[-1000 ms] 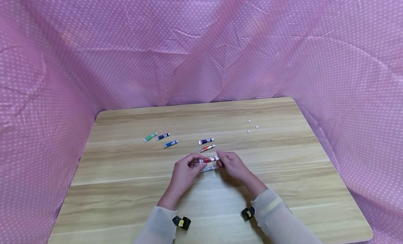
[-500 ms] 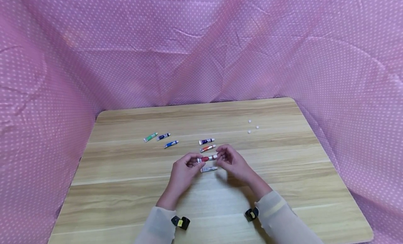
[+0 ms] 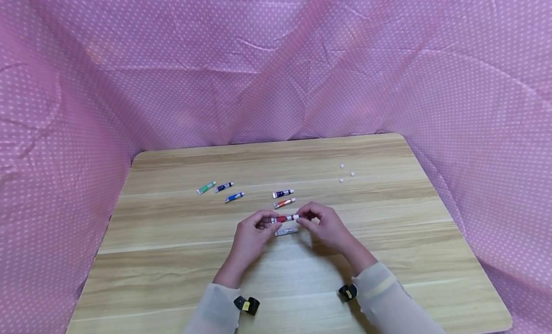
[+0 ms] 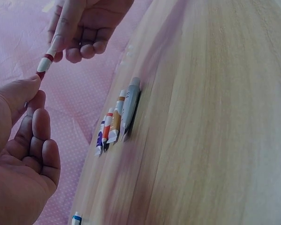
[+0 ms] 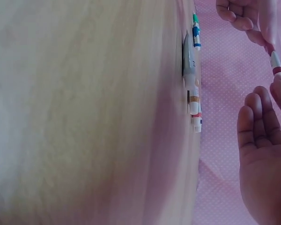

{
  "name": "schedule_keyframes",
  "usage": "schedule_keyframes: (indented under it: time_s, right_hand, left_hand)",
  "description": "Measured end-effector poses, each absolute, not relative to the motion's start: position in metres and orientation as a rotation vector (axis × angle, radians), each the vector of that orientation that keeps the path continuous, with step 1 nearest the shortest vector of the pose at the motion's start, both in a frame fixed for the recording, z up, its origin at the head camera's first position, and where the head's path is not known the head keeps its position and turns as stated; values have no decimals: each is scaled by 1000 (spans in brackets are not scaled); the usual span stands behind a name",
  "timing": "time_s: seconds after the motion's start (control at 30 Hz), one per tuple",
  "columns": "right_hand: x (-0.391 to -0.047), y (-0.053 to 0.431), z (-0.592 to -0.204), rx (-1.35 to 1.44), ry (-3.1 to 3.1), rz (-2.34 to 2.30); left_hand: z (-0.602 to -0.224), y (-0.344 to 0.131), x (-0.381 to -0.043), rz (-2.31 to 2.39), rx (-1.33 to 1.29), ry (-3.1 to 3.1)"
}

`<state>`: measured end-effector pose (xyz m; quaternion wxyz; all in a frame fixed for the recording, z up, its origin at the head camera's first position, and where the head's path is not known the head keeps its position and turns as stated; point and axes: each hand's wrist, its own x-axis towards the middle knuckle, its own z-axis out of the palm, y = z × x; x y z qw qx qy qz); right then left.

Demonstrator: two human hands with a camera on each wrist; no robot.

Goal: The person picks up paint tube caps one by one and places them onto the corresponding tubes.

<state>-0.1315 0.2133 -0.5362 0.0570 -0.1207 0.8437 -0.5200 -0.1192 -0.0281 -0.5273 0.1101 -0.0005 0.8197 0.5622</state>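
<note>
My left hand (image 3: 252, 236) pinches a red paint tube (image 3: 282, 219) between thumb and forefinger, holding it above the table. At the tube's other end, the thumb and forefinger of my right hand (image 3: 325, 227) pinch the white cap (image 5: 279, 75). The tube's crimped end is mostly covered by the left fingers. In the left wrist view, a silver-grey tube (image 4: 131, 103), an ochre tube (image 4: 116, 117), an orange-red tube (image 4: 107, 125) and a purple tube (image 4: 100, 137) lie side by side on the table below the hands.
Green (image 3: 206, 188), dark blue (image 3: 224, 187) and blue paint tubes (image 3: 235, 197) lie to the left on the wooden table (image 3: 172, 276). Three small white pieces (image 3: 341, 180) like caps lie at the back right. Pink dotted cloth (image 3: 276, 85) hangs around the table.
My right fingers came off the cap end and spread half a second ago, and now pinch there again. The right wrist sits slightly further right. The left hand keeps its hold on the red paint tube.
</note>
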Motion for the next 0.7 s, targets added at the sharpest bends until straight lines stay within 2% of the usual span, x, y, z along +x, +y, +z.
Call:
schedule_keyframes:
  time_s: [0.43, 0.7]
  right_hand:
    - [-126, 209, -531, -422, 2380, -1517]
    - [-127, 206, -530, -304, 2256, -1619]
  left_hand:
    - [-526, -28, -117, 1594, 15, 2405]
    - [-525, -25, -116, 1576, 51, 2466]
